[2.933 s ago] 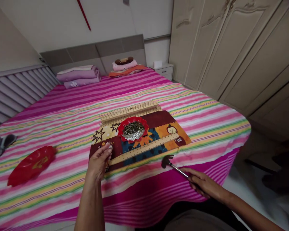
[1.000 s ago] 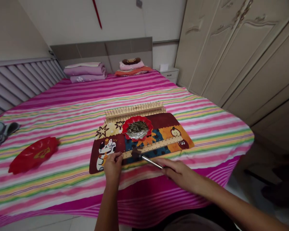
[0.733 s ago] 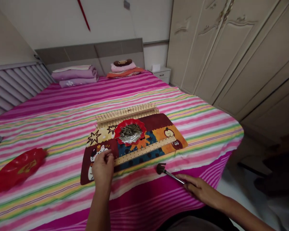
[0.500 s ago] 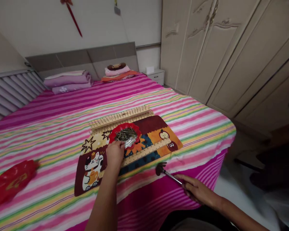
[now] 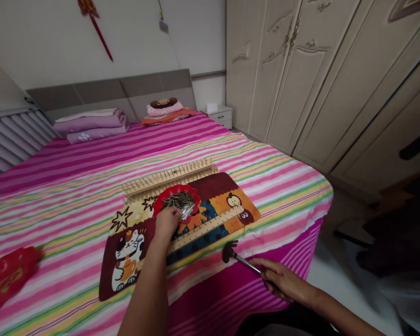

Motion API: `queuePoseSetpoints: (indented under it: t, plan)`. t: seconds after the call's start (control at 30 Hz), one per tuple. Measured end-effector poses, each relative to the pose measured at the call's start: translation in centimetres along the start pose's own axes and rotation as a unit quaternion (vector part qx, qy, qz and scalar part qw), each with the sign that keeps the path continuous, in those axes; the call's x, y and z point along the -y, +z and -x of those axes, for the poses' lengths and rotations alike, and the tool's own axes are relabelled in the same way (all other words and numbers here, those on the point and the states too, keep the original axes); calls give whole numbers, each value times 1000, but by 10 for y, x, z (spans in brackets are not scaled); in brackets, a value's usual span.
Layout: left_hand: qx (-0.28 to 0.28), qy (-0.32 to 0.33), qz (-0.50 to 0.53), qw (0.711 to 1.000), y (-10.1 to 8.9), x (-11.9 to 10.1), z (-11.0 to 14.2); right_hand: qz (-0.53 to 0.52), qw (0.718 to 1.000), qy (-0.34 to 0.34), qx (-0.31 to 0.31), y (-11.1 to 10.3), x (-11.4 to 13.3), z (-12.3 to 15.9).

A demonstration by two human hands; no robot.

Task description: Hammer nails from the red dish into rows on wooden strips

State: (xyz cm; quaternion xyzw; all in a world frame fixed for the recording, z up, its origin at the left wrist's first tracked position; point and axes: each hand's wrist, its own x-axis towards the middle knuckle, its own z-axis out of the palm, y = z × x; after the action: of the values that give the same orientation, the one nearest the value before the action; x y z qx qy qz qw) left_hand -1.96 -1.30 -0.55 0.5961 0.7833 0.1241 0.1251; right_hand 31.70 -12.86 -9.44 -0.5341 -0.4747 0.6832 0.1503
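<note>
My left hand (image 5: 168,223) is at the near edge of a red scalloped dish (image 5: 158,201) that holds a heap of thin metal nails (image 5: 182,201). Its fingers are pinched together over the nails; what they hold, if anything, is hidden. My right hand (image 5: 282,280) is closed around the handle of a claw hammer (image 5: 243,261), whose dark head points left above the bed's near side. Between the hands lies a pale wooden strip (image 5: 208,227) dotted with a row of small marks or nails. Beyond the dish are wooden strips (image 5: 170,178) with many nails standing up.
Under the strips and dish is a cartoon-printed mat (image 5: 107,275) on a striped bed sheet (image 5: 70,224). A red tray (image 5: 10,275) rests at the left. Folded bedding (image 5: 91,123) sits by the headboard (image 5: 101,93). A wardrobe (image 5: 280,84) stands at the right.
The view has shifted slightly, so the scene sits a little lower and further left. My left hand stays at the dish, fingers pinched; my right hand still holds the hammer.
</note>
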Motion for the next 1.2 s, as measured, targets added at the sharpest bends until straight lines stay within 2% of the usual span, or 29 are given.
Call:
queuePoseSetpoints:
  t: [0.07,0.13,0.23,0.33,0.4,0.47,0.57,0.67,0.77,0.8,0.9,0.97,1.1,1.2]
  plan:
    - [-13,-11,99,995,-3,6,2,4,1000,3,-2,0,0,-1]
    - [-26,-26,227,973,-6,12,6,6,1000,6,-5,0,-1,-2]
    - [-43,-49,407,911,-15,19,17,10,1000,3,-8,1,-2,-2]
    - [-60,-93,535,838,-31,25,36,10,1000,0,-7,3,-2,-2]
    - [-76,-119,585,798,-42,30,50,6,1000,-1,-9,3,-1,-1]
    - [-95,-129,616,771,-50,36,64,8,1000,-2,-11,3,-1,0]
    - [-148,-148,629,749,-52,49,83,18,1000,0,-10,2,0,1]
    - [-226,-200,603,738,-42,70,101,19,1000,2,-9,3,1,3]
    - [-250,-232,560,755,-23,94,117,18,1000,3,-12,4,2,3]
    - [-248,-240,528,776,-17,101,122,16,1000,4,-12,4,2,3]
    - [-224,-268,346,871,-6,117,133,15,1000,8,-13,6,4,4]
    - [-197,-266,232,915,-3,121,138,17,1000,9,-18,6,6,5]
    - [-140,-218,103,960,-6,120,137,18,1000,5,-18,7,8,7]
    - [-99,-198,1,975,-10,120,133,15,1000,8,-16,7,7,7]
